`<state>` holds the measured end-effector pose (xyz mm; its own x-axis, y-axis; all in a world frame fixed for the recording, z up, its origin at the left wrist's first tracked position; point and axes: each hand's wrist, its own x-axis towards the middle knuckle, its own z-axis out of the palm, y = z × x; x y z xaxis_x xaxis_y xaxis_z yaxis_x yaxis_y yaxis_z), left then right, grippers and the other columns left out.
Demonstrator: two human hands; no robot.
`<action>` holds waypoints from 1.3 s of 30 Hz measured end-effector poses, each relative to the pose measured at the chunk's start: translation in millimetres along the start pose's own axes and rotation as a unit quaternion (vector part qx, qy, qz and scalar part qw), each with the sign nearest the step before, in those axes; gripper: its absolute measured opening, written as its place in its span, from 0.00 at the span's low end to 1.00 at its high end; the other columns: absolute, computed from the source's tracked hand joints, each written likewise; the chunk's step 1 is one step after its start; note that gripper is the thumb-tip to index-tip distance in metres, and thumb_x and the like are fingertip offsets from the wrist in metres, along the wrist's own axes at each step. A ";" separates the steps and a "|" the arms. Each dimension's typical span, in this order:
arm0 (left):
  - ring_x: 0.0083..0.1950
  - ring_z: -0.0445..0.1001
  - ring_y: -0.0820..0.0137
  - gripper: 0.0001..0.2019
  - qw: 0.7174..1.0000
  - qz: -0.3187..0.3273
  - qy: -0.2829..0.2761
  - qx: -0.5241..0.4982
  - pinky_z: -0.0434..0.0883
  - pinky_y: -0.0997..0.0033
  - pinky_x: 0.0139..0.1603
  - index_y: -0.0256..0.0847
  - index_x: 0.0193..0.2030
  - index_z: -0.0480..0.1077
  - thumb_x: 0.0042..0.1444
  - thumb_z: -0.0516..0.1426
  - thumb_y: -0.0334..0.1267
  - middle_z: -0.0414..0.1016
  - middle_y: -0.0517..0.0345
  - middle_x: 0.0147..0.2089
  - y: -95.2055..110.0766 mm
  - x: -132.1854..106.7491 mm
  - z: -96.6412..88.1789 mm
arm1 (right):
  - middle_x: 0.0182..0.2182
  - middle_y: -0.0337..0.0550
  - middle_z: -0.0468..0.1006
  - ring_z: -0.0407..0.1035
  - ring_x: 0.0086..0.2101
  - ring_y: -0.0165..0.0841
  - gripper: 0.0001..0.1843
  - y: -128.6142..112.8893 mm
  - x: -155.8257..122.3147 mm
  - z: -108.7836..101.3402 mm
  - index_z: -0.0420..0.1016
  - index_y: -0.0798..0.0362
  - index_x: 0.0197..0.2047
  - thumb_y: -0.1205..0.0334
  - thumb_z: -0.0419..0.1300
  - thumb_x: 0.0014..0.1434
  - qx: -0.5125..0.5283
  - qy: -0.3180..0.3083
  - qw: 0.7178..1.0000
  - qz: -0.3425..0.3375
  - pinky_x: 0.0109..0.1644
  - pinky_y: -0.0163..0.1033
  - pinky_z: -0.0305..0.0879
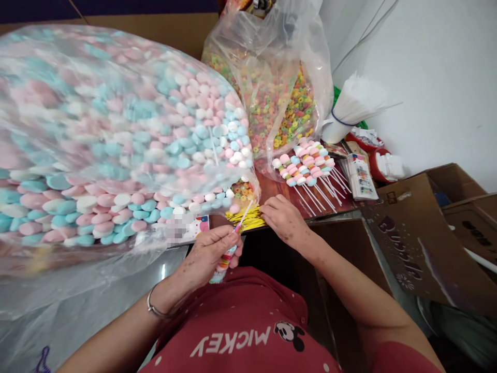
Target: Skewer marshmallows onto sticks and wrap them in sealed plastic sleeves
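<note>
My left hand point(212, 254) is closed around a candy skewer point(225, 261) in a clear wrapper, its white stick pointing up and right. My right hand point(283, 217) rests palm down on a bundle of yellow twist ties point(248, 220) at the table edge, fingers curled onto the ties. A silver bracelet sits on my left wrist. Just beyond my right hand lies a pile of finished skewers point(306, 166) of pink, blue and white candies with white sticks fanned toward me.
A huge clear bag of pink, blue and white marshmallow candies point(108, 140) fills the left. A bag of coloured ring candies point(279, 103) stands behind. A bundle of white sticks point(351, 106), printed wrappers point(361, 176) and brown cartons point(435, 233) lie to the right.
</note>
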<state>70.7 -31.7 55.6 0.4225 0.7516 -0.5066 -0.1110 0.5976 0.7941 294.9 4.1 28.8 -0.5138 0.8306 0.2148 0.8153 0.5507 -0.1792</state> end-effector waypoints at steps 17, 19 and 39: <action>0.18 0.66 0.78 0.23 0.999 0.020 0.012 -0.037 0.51 0.83 0.14 0.35 0.26 0.69 0.44 0.69 0.54 0.71 0.59 0.25 5.9 10.4 -1.5 | 0.31 0.44 0.74 0.62 0.36 0.37 0.10 18.0 13.9 -29.7 0.75 0.55 0.37 0.75 0.54 0.65 -0.006 -0.137 0.989 -0.046 0.39 0.38 0.56; 0.18 0.66 0.78 0.22 0.999 0.020 0.011 -0.039 0.51 0.83 0.14 0.35 0.27 0.69 0.45 0.69 0.54 0.71 0.59 0.25 5.6 11.0 -2.2 | 0.31 0.44 0.74 0.63 0.35 0.36 0.11 19.2 13.6 -30.3 0.75 0.55 0.36 0.76 0.54 0.65 -0.004 -0.138 0.990 -0.039 0.38 0.37 0.55; 0.22 0.68 0.77 0.19 0.997 0.037 -0.066 0.030 0.53 0.80 0.17 0.36 0.29 0.72 0.53 0.63 0.52 0.73 0.55 0.28 1.6 21.9 17.7 | 0.29 0.36 0.71 0.66 0.25 0.26 0.07 -41.2 -6.9 -10.4 0.73 0.51 0.38 0.66 0.54 0.61 0.490 0.118 0.841 0.196 0.29 0.32 0.65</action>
<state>95.7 -19.1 51.7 0.5295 0.7474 -0.4013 -0.0941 0.5219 0.8478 267.7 -25.1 44.7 -0.0959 0.9883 0.1190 0.2390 0.1389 -0.9610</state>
